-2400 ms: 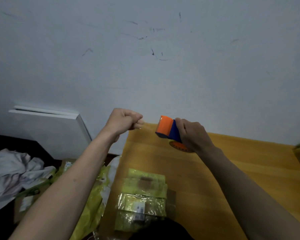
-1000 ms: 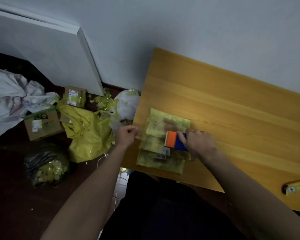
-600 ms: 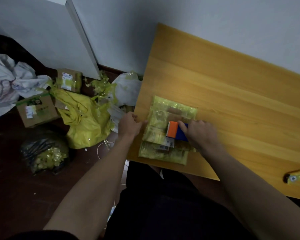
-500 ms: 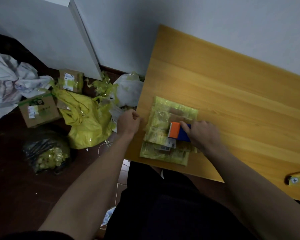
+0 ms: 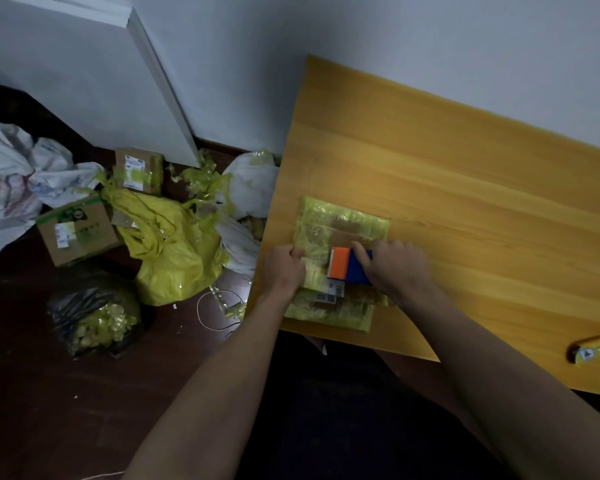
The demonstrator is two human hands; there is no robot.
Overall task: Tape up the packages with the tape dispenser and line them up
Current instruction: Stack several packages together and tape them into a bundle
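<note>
A flat package (image 5: 340, 223) wrapped in yellow-green tape lies at the near left corner of the wooden table (image 5: 465, 188). My right hand (image 5: 395, 268) grips the orange and blue tape dispenser (image 5: 347, 267) and holds it down on the middle of the package. My left hand (image 5: 283, 268) sits at the package's left edge with its fingers curled, pinching what looks like the tape end against the wrapping. A white label shows on the package just below the dispenser.
On the dark floor to the left lie two cardboard boxes (image 5: 78, 232), a yellow bag (image 5: 174, 251), a black bag (image 5: 94, 317) of tape scraps and white cloth (image 5: 14, 178). A small yellow object (image 5: 594, 349) lies at the table's near right. A white wall stands behind.
My hands came down from in front of the wall, where they pulled tape out, onto the package. In the last half second my left hand shifted right onto the package's edge.
</note>
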